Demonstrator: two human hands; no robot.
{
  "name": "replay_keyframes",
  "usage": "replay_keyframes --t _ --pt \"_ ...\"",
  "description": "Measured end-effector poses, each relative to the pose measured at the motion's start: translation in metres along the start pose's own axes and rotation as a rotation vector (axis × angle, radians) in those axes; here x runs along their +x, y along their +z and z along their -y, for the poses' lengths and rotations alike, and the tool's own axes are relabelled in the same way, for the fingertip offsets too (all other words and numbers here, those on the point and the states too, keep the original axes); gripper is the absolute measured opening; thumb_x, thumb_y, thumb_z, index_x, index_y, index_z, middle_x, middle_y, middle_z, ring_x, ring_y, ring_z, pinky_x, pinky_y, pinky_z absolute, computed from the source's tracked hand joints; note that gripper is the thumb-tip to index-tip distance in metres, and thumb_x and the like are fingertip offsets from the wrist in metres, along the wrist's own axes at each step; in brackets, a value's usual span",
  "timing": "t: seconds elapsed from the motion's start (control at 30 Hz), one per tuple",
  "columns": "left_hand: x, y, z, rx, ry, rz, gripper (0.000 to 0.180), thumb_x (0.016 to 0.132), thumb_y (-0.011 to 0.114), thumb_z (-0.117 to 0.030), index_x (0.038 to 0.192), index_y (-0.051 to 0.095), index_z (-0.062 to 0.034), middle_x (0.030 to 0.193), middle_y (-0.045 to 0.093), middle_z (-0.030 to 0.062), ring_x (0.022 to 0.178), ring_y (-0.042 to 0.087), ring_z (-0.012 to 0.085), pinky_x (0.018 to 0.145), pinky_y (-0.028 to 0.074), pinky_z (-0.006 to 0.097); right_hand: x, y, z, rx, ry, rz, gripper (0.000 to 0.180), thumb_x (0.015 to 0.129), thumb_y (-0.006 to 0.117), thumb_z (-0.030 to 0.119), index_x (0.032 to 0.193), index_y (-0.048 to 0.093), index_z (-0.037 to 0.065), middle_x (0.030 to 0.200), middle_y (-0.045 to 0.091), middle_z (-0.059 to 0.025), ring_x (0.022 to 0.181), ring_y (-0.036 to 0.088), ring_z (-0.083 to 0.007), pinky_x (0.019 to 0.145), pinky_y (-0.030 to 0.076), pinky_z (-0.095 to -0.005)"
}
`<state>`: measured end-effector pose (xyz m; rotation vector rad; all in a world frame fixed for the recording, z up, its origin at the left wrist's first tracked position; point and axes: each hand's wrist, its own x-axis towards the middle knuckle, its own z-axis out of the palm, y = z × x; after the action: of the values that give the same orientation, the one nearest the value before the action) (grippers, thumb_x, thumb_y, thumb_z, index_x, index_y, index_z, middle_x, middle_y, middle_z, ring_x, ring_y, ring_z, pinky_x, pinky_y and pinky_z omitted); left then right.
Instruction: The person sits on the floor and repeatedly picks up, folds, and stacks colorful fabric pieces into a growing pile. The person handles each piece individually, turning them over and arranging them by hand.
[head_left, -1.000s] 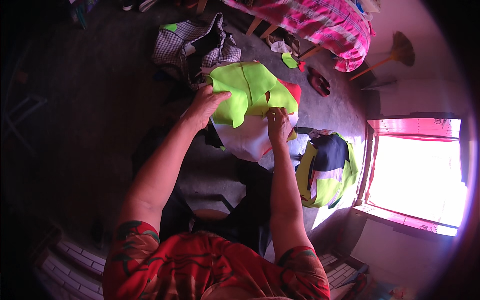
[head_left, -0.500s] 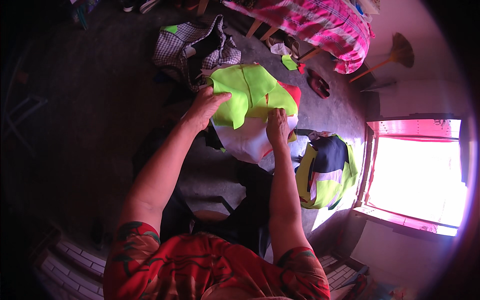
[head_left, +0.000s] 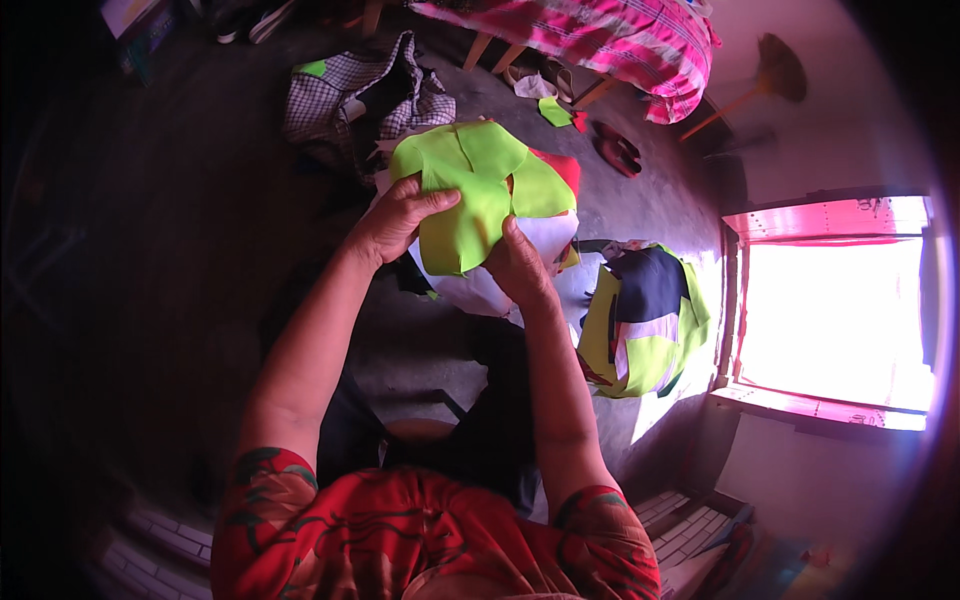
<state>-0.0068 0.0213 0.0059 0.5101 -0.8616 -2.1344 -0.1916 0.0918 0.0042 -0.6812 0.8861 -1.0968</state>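
Floor (head_left: 645,210) below green fabric (head_left: 468,220), right hand (head_left: 522,265) now nearer left hand (head_left: 393,222)

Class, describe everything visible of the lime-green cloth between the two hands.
The lime-green cloth is plain, smooth and thin-looking. The left hand holds its left side, thumb on top; the right hand holds its right side. It curves above white cloth. Where it ends among similar green pieces beyond is unclear.

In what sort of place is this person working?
Probably a room in a home: there is a broom, a pink plaid cloth over wooden legs, and dark red shoes on the floor.
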Motion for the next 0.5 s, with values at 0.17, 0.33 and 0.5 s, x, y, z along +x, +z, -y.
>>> replay_keyframes --t 0.17,0.33,0.5 --pt "0.005 0.007 0.016 0.2 0.054 -0.021 0.043 0.085 0.061 -0.018 0.123 0.048 -0.0043 0.114 0.056 0.0041 0.106 0.052 0.0139 0.091 0.042 0.029 0.0 -0.004 -0.002 0.014 -0.026 -0.081 0.041 0.085 0.061 0.011 0.123 0.047 0.002 0.113 0.058 -0.0099 0.105 0.056 -0.0215 0.09 0.045 -0.036" --pt "0.01 0.006 0.013 0.263 -0.056 -0.101 0.033 0.085 0.059 -0.025 0.111 0.052 -0.0054 0.107 0.056 0.0022 0.091 0.059 0.0132 0.06 0.054 0.028 0.008 -0.019 0.014 -0.015 -0.242 -0.249 0.034 0.082 0.058 -0.004 0.114 0.053 0.003 0.107 0.06 -0.0092 0.096 0.059 -0.0207 0.084 0.049 -0.0338" --pt "0.005 0.003 0.008 0.249 -0.112 -0.161 0.026 0.085 0.059 -0.027 0.103 0.054 -0.0083 0.107 0.056 0.0042 0.084 0.061 0.0168 0.057 0.051 0.027 0.019 -0.067 0.044 0.098 -0.542 -0.448 0.024 0.084 0.054 -0.005 0.106 0.055 0.004 0.102 0.06 -0.0121 0.091 0.061 -0.0236 0.082 0.052 -0.0386"
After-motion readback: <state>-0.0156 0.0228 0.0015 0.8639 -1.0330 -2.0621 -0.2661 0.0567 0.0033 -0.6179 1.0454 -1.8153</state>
